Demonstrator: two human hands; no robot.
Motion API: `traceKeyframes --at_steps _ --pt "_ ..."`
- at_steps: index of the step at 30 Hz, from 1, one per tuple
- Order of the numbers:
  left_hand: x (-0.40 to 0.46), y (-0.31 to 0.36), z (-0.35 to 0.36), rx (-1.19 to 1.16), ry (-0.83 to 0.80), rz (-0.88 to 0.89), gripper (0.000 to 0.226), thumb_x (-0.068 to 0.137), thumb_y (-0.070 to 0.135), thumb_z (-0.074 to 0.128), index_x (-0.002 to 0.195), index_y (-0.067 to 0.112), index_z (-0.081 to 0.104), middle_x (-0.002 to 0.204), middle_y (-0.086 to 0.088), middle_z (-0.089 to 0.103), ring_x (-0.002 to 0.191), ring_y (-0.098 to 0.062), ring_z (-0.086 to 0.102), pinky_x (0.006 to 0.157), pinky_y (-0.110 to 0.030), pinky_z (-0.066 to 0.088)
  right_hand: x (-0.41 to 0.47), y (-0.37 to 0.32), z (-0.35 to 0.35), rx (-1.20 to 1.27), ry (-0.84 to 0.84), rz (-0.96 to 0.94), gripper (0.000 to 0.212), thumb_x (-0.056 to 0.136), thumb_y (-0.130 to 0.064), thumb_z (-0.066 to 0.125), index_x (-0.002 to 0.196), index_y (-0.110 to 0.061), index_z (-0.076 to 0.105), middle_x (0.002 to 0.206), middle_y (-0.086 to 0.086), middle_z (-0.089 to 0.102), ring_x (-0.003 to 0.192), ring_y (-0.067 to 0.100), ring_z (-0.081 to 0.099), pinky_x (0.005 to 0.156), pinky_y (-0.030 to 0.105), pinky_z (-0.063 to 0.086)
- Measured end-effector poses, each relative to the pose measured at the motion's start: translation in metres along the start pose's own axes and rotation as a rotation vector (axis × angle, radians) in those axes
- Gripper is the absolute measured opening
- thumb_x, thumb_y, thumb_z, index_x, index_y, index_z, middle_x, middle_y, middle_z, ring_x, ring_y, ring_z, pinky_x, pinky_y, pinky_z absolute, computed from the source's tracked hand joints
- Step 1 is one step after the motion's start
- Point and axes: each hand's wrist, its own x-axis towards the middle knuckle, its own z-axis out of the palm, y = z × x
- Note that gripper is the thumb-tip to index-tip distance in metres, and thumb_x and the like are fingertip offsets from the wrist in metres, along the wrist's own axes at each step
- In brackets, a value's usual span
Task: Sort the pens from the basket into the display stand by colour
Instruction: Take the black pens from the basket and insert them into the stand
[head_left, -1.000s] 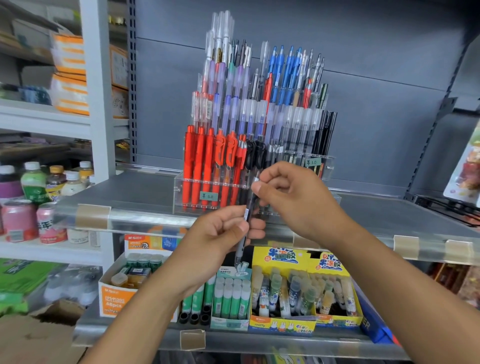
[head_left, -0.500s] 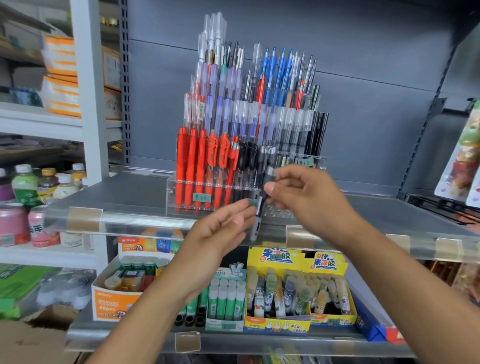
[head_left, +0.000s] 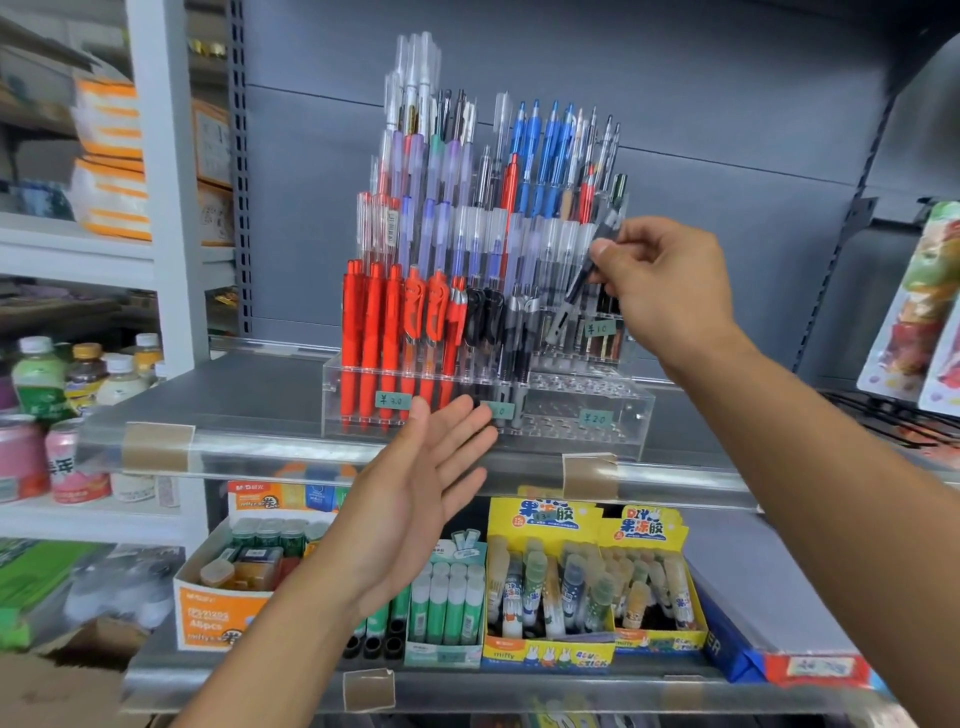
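Fingers of the right hand (head_left: 662, 283) pinch a dark pen (head_left: 584, 278), tilted, at the right side of the clear tiered display stand (head_left: 587, 410). Just near of the stand's front, the left hand (head_left: 415, 499) hangs with fingers straight and slightly spread, holding nothing. Red pens (head_left: 371, 332) fill the front left row. Under the stand runs a grey metal shelf (head_left: 249, 400) backed by a grey panel (head_left: 727, 104); glue-stick boxes (head_left: 571, 587) sit on the lower shelf, drink bottles (head_left: 78, 374) far left.
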Motion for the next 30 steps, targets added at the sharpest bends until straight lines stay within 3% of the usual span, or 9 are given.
traceKeyframes --at_steps 2,4,6,9,13,17,24,27,30 --pt "0.000 0.001 0.000 -0.006 -0.003 -0.007 0.069 0.086 0.058 0.034 0.141 0.018 0.045 0.136 0.004 0.060 0.126 -0.010 0.056 0.110 -0.036 0.039 0.001 0.002 0.008 -0.037 -0.019 -0.001 0.017 0.093 -0.020 0.065 0.080 -0.011 0.064 0.069 0.001 0.065 0.066 0.022 0.066 0.060 0.023 0.057" --pt "-0.001 0.002 0.000 -0.009 -0.005 -0.005 0.069 0.085 0.059 0.034 0.140 0.019 0.045 0.136 0.004 0.060 0.126 -0.010 0.056 0.110 -0.036 0.038 0.001 0.005 0.015 -0.090 -0.041 -0.008 0.023 0.094 -0.020 0.063 0.083 0.000 0.061 0.070 0.007 0.062 0.054 0.013 0.055 0.047 0.014 0.043" --pt "-0.001 0.003 0.000 -0.011 -0.005 -0.004 0.070 0.085 0.060 0.033 0.140 0.019 0.045 0.136 0.005 0.060 0.126 -0.010 0.056 0.110 -0.036 0.038 -0.001 0.009 0.020 -0.133 -0.061 -0.007 0.024 0.095 -0.020 0.062 0.083 0.001 0.060 0.070 0.009 0.061 0.055 0.015 0.052 0.046 0.011 0.038" --pt "-0.001 0.005 -0.001 -0.016 -0.007 -0.005 0.071 0.084 0.060 0.034 0.140 0.019 0.045 0.135 0.004 0.061 0.126 -0.011 0.056 0.110 -0.036 0.038 -0.003 0.014 0.024 -0.161 -0.116 0.020 0.025 0.095 -0.019 0.062 0.082 0.002 0.060 0.068 0.012 0.061 0.066 0.027 0.064 0.049 0.010 0.042" --pt "0.000 0.005 -0.001 -0.030 -0.007 -0.007 0.072 0.083 0.061 0.034 0.140 0.019 0.045 0.136 0.004 0.060 0.126 -0.010 0.055 0.110 -0.037 0.038 -0.009 0.020 0.027 -0.219 -0.209 0.078 0.025 0.093 -0.018 0.064 0.078 0.001 0.060 0.065 0.012 0.064 0.073 0.019 0.071 0.040 0.009 0.038" --pt "0.000 0.003 0.000 -0.041 -0.012 -0.016 0.071 0.085 0.062 0.031 0.141 0.019 0.045 0.137 0.004 0.059 0.127 -0.010 0.055 0.110 -0.037 0.038 -0.016 0.027 0.030 -0.246 -0.266 0.125 0.019 0.093 -0.017 0.066 0.083 -0.001 0.062 0.067 0.008 0.067 0.055 -0.004 0.065 0.042 0.008 0.040" --pt "0.000 0.003 0.000 -0.027 -0.005 -0.022 0.070 0.086 0.062 0.030 0.140 0.020 0.045 0.136 0.005 0.060 0.127 -0.010 0.055 0.110 -0.036 0.038 -0.019 0.025 0.025 -0.249 -0.252 0.148 0.020 0.092 -0.020 0.066 0.090 0.000 0.064 0.072 0.010 0.067 0.068 0.014 0.068 0.052 0.011 0.045" --pt "-0.003 0.003 0.000 0.019 -0.010 -0.005 0.066 0.088 0.057 0.032 0.141 0.020 0.044 0.137 0.006 0.059 0.127 -0.010 0.055 0.111 -0.038 0.037 -0.028 0.021 0.020 -0.297 -0.167 0.077 0.008 0.095 -0.018 0.060 0.098 -0.011 0.062 0.076 -0.004 0.064 0.066 0.004 0.057 0.059 0.010 0.044" --pt "-0.007 0.003 0.004 0.101 0.008 0.043 0.058 0.088 0.051 0.037 0.138 0.023 0.048 0.133 0.008 0.062 0.124 -0.009 0.057 0.109 -0.037 0.040 -0.049 0.013 0.014 -0.300 -0.088 -0.039 0.007 0.095 -0.016 0.055 0.100 -0.020 0.058 0.081 -0.009 0.061 0.069 0.001 0.057 0.062 0.005 0.044"
